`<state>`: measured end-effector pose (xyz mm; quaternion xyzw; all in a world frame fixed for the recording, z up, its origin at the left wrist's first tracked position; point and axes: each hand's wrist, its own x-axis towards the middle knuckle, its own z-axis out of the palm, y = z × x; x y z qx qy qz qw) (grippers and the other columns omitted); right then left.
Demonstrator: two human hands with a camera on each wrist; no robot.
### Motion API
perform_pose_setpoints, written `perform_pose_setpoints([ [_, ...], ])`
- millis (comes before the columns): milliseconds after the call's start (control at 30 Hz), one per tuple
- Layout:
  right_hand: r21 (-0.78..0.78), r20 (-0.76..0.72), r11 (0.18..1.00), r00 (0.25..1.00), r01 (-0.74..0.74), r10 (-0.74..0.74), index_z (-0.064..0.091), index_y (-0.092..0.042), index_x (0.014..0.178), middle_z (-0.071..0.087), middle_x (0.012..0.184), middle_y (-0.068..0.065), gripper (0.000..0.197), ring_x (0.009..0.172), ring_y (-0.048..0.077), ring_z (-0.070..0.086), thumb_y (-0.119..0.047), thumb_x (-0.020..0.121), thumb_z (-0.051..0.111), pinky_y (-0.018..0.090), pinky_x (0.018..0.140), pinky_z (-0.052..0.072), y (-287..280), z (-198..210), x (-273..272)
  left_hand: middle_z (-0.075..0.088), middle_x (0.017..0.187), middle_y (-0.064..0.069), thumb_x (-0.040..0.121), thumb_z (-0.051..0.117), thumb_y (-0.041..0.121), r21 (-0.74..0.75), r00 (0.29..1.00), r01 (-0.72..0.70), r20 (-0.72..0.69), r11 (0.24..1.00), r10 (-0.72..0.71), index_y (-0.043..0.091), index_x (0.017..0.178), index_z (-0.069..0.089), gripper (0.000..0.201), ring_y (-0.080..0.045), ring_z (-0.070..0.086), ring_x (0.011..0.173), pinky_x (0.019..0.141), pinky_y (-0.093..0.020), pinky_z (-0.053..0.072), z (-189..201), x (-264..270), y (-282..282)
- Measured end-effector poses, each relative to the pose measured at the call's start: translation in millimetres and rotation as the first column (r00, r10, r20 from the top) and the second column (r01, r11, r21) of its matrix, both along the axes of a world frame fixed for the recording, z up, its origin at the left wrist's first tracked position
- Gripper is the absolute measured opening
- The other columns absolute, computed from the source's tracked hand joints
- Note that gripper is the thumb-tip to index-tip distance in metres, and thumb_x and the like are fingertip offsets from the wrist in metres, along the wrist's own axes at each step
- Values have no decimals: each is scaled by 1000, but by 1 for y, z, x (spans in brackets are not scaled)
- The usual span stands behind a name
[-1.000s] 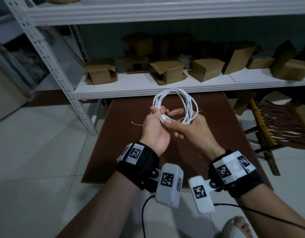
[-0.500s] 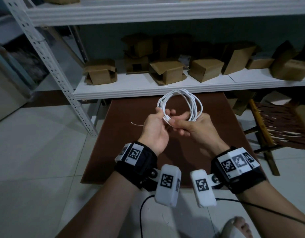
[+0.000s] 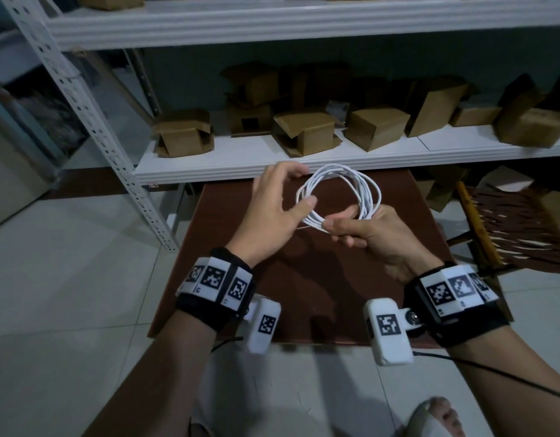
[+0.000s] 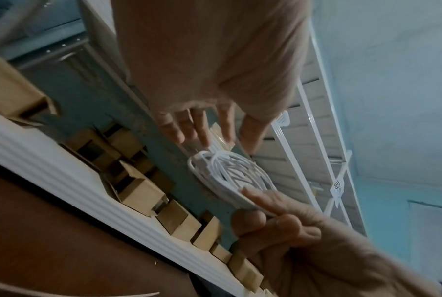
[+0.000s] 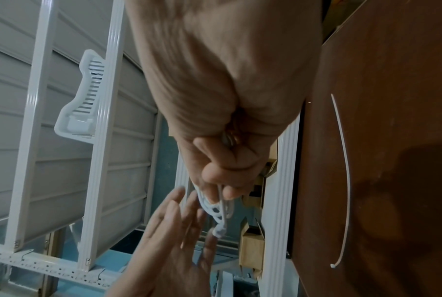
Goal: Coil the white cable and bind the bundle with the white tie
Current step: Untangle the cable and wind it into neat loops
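The white cable (image 3: 338,190) is wound into a round coil of several loops, held up over the brown table (image 3: 307,279). My right hand (image 3: 327,223) pinches the bundled loops at the coil's lower edge, thumb on top. My left hand (image 3: 296,187) is beside the coil's left side with fingers spread and straight, and its thumb tip is close to the loops. From the right wrist, the white tie (image 5: 345,180) lies loose and stretched out on the table, away from both hands. A cable plug (image 5: 218,232) hangs below my right fist.
A white shelf (image 3: 272,162) with several cardboard boxes (image 3: 304,130) runs just behind the table. Its perforated upright (image 3: 92,127) slants down at the left. A wooden chair (image 3: 508,222) stands at the right, and tiled floor surrounds the table.
My left hand has let go of the coil and opened, drawing off to the left. My right hand keeps its pinch, and the coil has tipped flatter toward me.
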<state>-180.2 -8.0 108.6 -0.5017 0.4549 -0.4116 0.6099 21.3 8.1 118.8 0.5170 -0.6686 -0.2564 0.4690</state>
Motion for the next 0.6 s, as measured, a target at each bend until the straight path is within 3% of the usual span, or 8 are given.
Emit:
perform_pose_setpoints([
  [67,-6,4,1000,1000,-6,6,78,2,84,67,66,15,4,44,6,49,4,87,78,11,43,36,0,-1,1,51,143,10,88,75,36,-28,987,92,132,995,-87,31,119,70,32,-14,37,141,115,-18,25,-1,1,2],
  [167,-10,9,1000,1000,-14,14,78,5,87,68,66,14,2,45,5,50,6,88,75,11,43,35,1,0,2,33,163,19,85,82,39,-21,923,140,364,990,-123,38,110,75,26,-15,16,153,119,-39,13,-3,3,5],
  [267,3,22,1000,1000,-18,18,76,8,89,67,68,15,4,46,6,50,5,87,77,11,43,35,0,3,-1,14,172,9,89,79,40,-80,854,111,517,991,-54,43,111,76,23,-20,2,157,119,-41,6,-5,5,8],
  [367,23,18,999,999,-39,39,74,12,94,66,65,14,8,44,5,49,7,88,75,10,42,34,0,2,-1,18,169,3,96,70,40,-112,802,120,596,986,-31,43,107,77,13,-23,7,156,121,-42,9,-5,7,8],
  [500,50,14,995,996,-86,86,71,18,101,66,63,12,16,43,4,48,9,88,74,10,41,33,3,-2,7,42,143,4,98,70,32,24,869,131,478,991,-126,32,92,78,10,-19,36,131,111,-56,32,-6,15,0],
  [600,40,8,996,996,-84,84,73,14,96,66,64,12,9,44,5,48,9,89,73,10,41,32,1,-1,7,45,136,2,98,70,39,157,859,149,468,976,-207,38,108,76,12,-20,40,129,113,-51,36,-9,17,-4],
])
